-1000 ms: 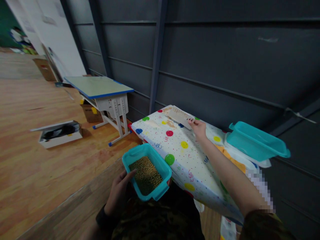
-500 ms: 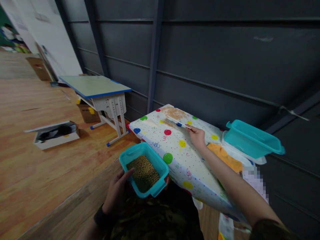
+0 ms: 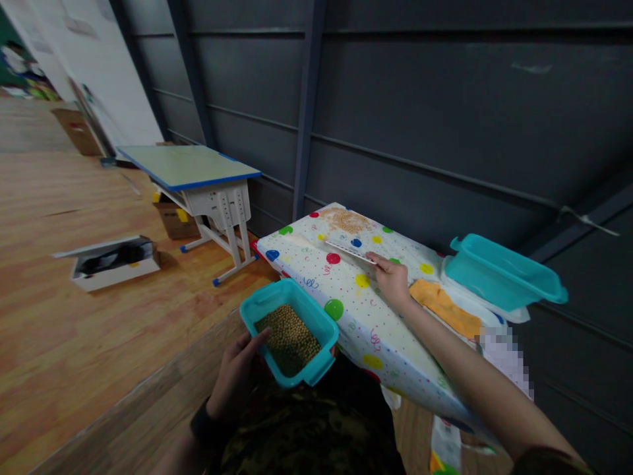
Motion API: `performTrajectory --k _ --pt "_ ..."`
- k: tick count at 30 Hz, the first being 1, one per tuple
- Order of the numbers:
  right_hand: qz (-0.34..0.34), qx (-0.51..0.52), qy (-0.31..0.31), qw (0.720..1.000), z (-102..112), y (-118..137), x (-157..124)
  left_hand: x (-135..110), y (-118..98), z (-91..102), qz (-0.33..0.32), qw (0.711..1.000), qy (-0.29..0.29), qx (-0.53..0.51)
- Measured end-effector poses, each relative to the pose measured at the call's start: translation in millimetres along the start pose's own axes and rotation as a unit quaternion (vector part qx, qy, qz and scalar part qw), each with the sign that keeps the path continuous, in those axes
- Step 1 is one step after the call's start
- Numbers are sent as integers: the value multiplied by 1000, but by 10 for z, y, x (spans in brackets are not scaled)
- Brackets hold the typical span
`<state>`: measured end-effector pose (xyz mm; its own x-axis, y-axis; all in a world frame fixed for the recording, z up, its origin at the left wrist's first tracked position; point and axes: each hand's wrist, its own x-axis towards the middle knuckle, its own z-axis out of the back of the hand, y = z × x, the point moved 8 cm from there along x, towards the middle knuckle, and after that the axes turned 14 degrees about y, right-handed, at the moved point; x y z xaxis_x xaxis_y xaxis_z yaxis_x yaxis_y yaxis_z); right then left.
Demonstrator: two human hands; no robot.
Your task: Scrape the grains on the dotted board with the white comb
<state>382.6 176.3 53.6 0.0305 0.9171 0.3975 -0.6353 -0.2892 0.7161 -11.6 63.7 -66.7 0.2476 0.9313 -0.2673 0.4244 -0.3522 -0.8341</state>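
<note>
My left hand (image 3: 236,375) grips a teal plastic tub (image 3: 290,331) full of small tan beans, holding it just off the near edge of a table covered in a white cloth with coloured dots (image 3: 356,310). My right hand (image 3: 390,277) reaches across the cloth and pinches a thin flat white card (image 3: 349,251), its edge resting on the cloth. A loose heap of tan beans (image 3: 346,220) lies at the table's far corner, just beyond the card.
An empty teal tub (image 3: 502,272) sits on white packaging at the table's right, beside an orange cloth (image 3: 445,307). To the left are a blue-edged desk (image 3: 190,168), an open white box (image 3: 111,260) on the wooden floor, and cardboard boxes. A dark panelled wall runs behind.
My right hand has drawn the card back from the far corner toward me, uncovering the bean heap. The left hand and its tub have stayed nearly still.
</note>
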Motion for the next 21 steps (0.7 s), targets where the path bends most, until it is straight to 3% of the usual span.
performTrajectory --k 4,8,17,21 --pt "-27 5 -27 999 -62 -10 73 -8 35 -21 -1 1000 18 13" --pt "-29 0 -7 1000 -104 -22 60 -33 14 -57 -3 1000 27 3" --pt "-28 14 -26 999 -16 17 133 -34 -58 -70 -1 1000 12 14" --pt "-21 12 3 1000 -79 29 115 -76 -111 -110 -1 1000 10 11"
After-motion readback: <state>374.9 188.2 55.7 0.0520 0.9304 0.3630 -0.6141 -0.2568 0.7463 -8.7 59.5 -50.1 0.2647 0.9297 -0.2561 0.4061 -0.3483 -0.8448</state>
